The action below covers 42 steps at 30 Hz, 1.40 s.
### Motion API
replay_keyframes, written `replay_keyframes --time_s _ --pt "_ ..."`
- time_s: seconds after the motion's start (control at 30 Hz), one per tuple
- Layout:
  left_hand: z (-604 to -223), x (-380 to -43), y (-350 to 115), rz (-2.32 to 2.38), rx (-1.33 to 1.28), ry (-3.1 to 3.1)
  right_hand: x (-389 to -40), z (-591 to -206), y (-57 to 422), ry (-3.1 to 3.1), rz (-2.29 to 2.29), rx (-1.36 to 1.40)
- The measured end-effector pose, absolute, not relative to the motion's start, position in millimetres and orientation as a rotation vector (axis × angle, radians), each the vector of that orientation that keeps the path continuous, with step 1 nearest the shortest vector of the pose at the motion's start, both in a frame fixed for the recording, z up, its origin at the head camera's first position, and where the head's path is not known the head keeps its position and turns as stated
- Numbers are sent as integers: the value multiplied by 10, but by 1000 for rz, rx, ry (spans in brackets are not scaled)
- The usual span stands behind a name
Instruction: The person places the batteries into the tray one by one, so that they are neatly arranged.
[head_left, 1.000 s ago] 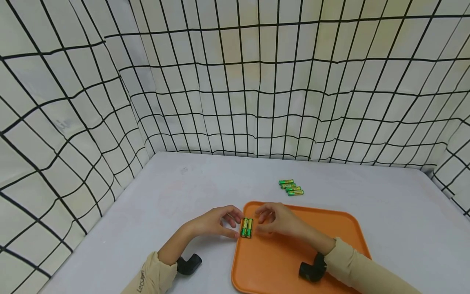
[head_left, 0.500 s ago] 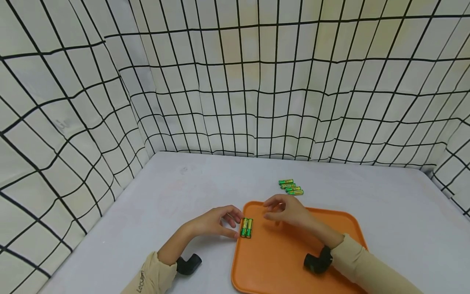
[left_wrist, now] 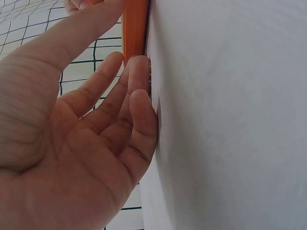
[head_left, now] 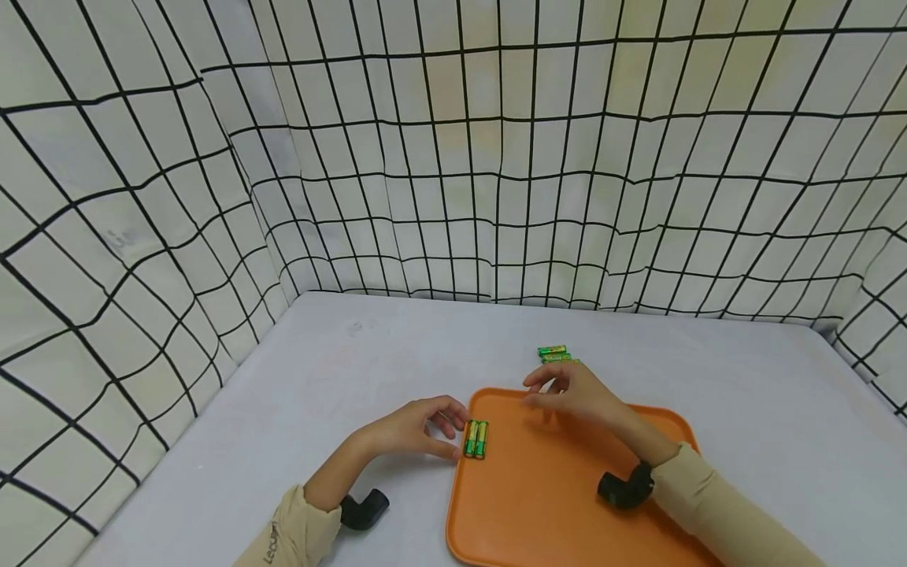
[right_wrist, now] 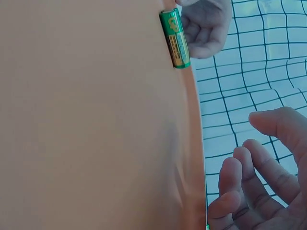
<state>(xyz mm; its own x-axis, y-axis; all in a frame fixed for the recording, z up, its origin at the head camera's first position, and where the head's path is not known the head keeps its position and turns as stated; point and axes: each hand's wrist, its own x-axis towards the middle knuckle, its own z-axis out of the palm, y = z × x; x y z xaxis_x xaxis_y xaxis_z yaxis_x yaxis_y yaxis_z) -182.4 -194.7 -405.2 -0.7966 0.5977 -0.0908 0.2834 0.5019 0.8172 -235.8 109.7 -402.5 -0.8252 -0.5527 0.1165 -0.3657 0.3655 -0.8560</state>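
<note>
Two green batteries (head_left: 476, 439) lie side by side at the left edge of the orange tray (head_left: 567, 504); one battery (right_wrist: 174, 38) shows in the right wrist view. My left hand (head_left: 425, 429) rests on the table against the tray's left rim, fingers relaxed, beside that pair. In the left wrist view its fingers (left_wrist: 134, 96) touch the tray edge (left_wrist: 134, 24). My right hand (head_left: 567, 390) hovers over the tray's far edge with loosely curled fingers (right_wrist: 259, 187), holding nothing. Just beyond it lie more green batteries (head_left: 554, 353) on the table, partly hidden by the hand.
The grey table (head_left: 354, 370) is walled on three sides by white cloth with a black grid (head_left: 453, 157). Black wrist mounts sit on both forearms, left (head_left: 361, 508) and right (head_left: 625, 488).
My right hand has left the battery pair and moved up and to the right, across the tray toward the batteries on the table. The left hand has stayed put.
</note>
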Motion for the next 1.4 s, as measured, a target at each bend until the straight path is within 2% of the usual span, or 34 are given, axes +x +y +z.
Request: replay_keyframes --time_s 0.37,0.7,1.4 --pt "-4052 -1837 -1956 1202 742 2384 -2442 -4016 1216 2470 -1485 -688" --pt "-4062 -1841 -1957 1211 743 2372 -2547 -4082 1422 2476 -1523 -707" --pt "-4064 -1833 -1958 1216 749 2373 -2713 -4141 1699 2555 -1504 -541"
